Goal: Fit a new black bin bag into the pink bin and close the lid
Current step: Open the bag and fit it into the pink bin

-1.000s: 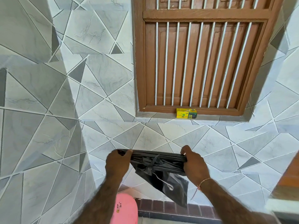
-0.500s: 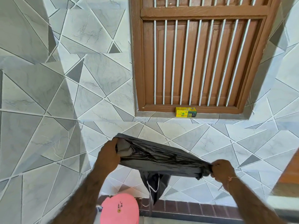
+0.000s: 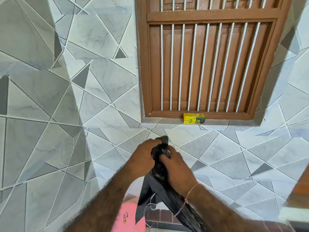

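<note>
My left hand (image 3: 143, 158) and my right hand (image 3: 178, 169) are pressed close together in front of the tiled wall, both gripping the bunched top of a black bin bag (image 3: 150, 190). The bag hangs down between my forearms, with a thin white drawstring dangling from it. Below, at the bottom edge of the view, the pink bin (image 3: 129, 218) shows only its closed lid with a small label; my left forearm and the bag cover part of it.
A yellow box of bin bags (image 3: 194, 118) lies on the sill of a brown wooden barred window (image 3: 212, 64). Grey and white tiles cover the wall (image 3: 66, 97). A dark brick skirting (image 3: 160, 215) runs along the floor. A brown edge (image 3: 299, 190) stands at right.
My hands had stretched the bag's opening wide apart; now they have come together, gathering the bag's top into one bunch. The view has tilted slightly downward.
</note>
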Action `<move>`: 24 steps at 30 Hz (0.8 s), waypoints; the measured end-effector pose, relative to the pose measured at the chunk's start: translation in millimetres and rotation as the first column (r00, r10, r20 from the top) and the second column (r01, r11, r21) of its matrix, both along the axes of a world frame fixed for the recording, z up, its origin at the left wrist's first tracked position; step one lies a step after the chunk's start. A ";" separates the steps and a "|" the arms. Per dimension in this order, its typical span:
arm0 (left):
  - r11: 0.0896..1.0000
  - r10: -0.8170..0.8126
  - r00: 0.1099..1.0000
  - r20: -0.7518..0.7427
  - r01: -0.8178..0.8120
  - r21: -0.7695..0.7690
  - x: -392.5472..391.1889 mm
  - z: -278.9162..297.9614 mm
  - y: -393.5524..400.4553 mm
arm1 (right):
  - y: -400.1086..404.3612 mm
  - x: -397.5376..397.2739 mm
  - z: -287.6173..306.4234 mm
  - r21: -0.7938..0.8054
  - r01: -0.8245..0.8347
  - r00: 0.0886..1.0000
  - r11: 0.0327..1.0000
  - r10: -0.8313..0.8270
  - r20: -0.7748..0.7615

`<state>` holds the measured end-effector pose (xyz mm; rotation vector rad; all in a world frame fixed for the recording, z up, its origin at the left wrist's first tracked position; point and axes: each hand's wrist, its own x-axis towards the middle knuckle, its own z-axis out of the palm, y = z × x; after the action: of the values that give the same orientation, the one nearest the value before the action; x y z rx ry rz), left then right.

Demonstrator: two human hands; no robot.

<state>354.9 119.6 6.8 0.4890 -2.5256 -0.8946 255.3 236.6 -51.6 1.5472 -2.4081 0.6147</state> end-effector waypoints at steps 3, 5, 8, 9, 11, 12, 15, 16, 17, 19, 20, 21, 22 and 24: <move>0.969 0.003 0.995 0.104 0.023 -0.246 10.0 -5.3 -10.2 | 1.3 -24.9 -4.8 0.177 0.190 0.981 0.966 -0.196 0.015; 0.902 0.108 0.962 0.252 0.012 -0.432 16.7 -10.6 -17.5 | 7.5 -39.1 -8.4 0.315 0.269 0.963 0.910 -0.249 -0.103; 0.738 0.336 0.846 0.415 0.038 -0.674 24.5 -19.5 -24.7 | 19.5 -48.9 -7.8 0.324 0.324 0.939 0.889 -0.261 -0.222; 0.698 0.379 0.819 0.431 0.053 -0.714 27.2 -24.7 -28.0 | 23.3 -52.0 -7.6 0.320 0.348 0.927 0.881 -0.274 -0.254; 0.674 0.453 0.776 0.439 0.025 -0.739 35.4 -39.6 -38.0 | 30.7 -59.1 -7.8 0.349 0.418 0.903 0.839 -0.339 -0.264; 0.688 0.488 0.754 0.440 -0.022 -0.725 40.7 -48.0 -43.6 | 36.1 -62.0 -6.0 0.342 0.453 0.887 0.823 -0.380 -0.262; 0.785 0.578 0.738 0.349 -0.383 -0.488 51.8 -73.3 -58.3 | 53.7 -72.8 -10.6 0.248 0.569 0.822 0.784 -0.533 -0.202; 0.789 0.606 0.746 0.276 -0.519 -0.328 52.1 -81.2 -61.8 | 57.0 -75.5 -14.6 0.234 0.596 0.803 0.768 -0.565 -0.189; 0.776 0.631 0.749 0.205 -0.608 -0.169 50.3 -87.2 -63.7 | 59.0 -77.4 -17.9 0.230 0.601 0.799 0.766 -0.570 -0.190; 0.745 0.661 0.745 0.092 -0.666 0.041 43.0 -97.2 -67.4 | 61.7 -78.0 -22.6 0.261 0.571 0.820 0.778 -0.532 -0.211; 0.745 0.660 0.750 0.048 -0.661 0.091 38.4 -103.1 -70.8 | 63.0 -77.0 -24.8 0.275 0.543 0.839 0.793 -0.497 -0.221; 0.770 0.633 0.774 0.013 -0.631 0.096 35.5 -105.5 -70.6 | 65.9 -77.8 -27.8 0.286 0.520 0.852 0.805 -0.466 -0.237; 0.808 0.589 0.808 -0.005 -0.589 0.026 35.4 -108.3 -72.3 | 69.5 -78.5 -30.6 0.308 0.509 0.858 0.804 -0.445 -0.257; 0.878 0.432 0.897 0.094 -0.395 -0.271 38.2 -110.2 -78.5 | 79.7 -85.4 -37.3 0.378 0.515 0.853 0.770 -0.418 -0.312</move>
<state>393.1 41.2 -103.4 1.0021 -2.4706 -0.3894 169.9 316.3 -88.9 0.9766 -2.7286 -0.2198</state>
